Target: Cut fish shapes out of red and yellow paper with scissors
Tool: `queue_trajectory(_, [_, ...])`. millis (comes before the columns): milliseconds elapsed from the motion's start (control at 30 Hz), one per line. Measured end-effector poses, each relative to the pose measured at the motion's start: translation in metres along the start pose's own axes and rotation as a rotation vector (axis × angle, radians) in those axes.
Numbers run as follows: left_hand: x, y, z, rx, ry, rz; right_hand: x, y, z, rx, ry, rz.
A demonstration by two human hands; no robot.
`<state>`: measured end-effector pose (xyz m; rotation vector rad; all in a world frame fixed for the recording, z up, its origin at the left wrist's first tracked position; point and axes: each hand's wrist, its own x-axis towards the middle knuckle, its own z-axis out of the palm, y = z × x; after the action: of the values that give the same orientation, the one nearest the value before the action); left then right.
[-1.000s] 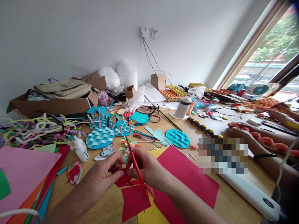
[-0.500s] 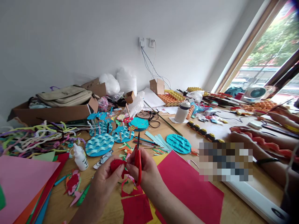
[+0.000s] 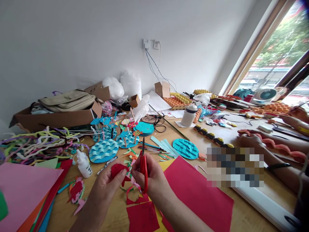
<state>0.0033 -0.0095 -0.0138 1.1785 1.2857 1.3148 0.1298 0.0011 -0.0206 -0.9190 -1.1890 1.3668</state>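
Lower centre: left hand [image 3: 106,185] pinches red cutout [image 3: 117,169], apparently cut free; right hand [image 3: 154,175] grips scissors [image 3: 145,178]. Scrap [image 3: 138,200] lies below. Big red sheet [image 3: 198,193], lower right, looks largely uncut.

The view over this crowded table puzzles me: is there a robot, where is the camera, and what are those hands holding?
No robot here: these are a person's bare hands, seen by a camera worn on that person's head, looking forward and down. The left hand holds a small red paper cut-out; the right hand holds red-handled metal scissors, blades pointing away. On the wooden table lie a large red paper sheet, round blue discs with wavy strips and a tangle of coloured fuzzy strands; a white plastic bottle stands nearby. At the right, another person's hand touches a bumpy coral-pink strip.
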Motion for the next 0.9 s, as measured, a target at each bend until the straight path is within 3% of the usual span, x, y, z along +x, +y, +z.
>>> queue_trajectory(400, [0.004,-0.003,-0.005,0.0,-0.087,0.012,0.003,0.001,0.005,-0.036,-0.032,-0.021])
queue_trajectory(667, [0.003,-0.008,-0.013,-0.272,0.086,-0.139,-0.023,0.009,-0.01,-0.421,-0.175,-0.014])
queue_trajectory(900, [-0.004,-0.001,0.0,-0.487,0.101,-0.179,-0.031,0.017,-0.005,-0.456,-0.277,-0.049])
